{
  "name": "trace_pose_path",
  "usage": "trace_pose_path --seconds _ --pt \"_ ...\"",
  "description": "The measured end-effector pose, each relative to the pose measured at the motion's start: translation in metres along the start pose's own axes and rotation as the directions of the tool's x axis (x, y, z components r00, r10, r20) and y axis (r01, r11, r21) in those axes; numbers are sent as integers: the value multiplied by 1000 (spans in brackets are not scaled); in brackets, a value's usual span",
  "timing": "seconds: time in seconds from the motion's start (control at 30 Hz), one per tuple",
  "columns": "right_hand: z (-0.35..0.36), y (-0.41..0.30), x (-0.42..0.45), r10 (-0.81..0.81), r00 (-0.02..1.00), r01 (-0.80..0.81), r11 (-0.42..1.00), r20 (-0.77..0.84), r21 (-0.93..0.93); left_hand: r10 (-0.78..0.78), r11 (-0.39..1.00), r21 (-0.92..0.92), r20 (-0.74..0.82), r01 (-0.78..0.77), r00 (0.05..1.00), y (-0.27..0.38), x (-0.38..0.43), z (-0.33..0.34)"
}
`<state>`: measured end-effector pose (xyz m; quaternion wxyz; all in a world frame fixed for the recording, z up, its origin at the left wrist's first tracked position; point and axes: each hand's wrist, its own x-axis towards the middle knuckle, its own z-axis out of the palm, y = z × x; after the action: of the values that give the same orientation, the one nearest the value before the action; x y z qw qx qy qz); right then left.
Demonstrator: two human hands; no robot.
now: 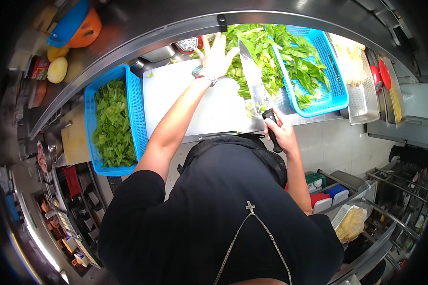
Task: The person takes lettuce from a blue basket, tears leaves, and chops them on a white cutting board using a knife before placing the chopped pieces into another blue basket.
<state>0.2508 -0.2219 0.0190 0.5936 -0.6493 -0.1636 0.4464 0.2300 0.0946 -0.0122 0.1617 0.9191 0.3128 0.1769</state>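
Observation:
In my right hand (282, 132) is the black handle of a wide-bladed kitchen knife (250, 71). Its blade points away from me and lies against the near side of a heap of leafy greens (258, 53). My left hand (215, 58), fingers spread, reaches over the far part of a white cutting board (189, 107), at the left edge of the heap. Whether its fingertips touch leaves I cannot tell. Chopped greens (115, 124) fill much of a blue plastic basket (135, 107) left of the board. More leaves lie in a second blue basket (337, 96) on the right.
A steel shelf edge (185, 25) crosses above the far side of the counter. Behind the board stands a Heinz ketchup container (189, 45). Perforated steel pans (363, 107) sit right of the second basket. An orange colander (89, 28) rests on the shelf at upper left.

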Motion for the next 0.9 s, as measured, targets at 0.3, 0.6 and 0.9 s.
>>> trace_pose_path --seconds 0.3,0.6,0.9 --pt "-3 1 27 -1 1000 1 999 -13 45 626 755 -398 203 -521 753 50 -129 -32" --pt "9 -15 31 -9 1000 9 1000 9 -16 623 782 -185 229 -595 748 36 -129 -23" --pt "4 -18 26 -13 998 18 997 56 -81 678 731 -106 216 -674 703 26 -127 -8"
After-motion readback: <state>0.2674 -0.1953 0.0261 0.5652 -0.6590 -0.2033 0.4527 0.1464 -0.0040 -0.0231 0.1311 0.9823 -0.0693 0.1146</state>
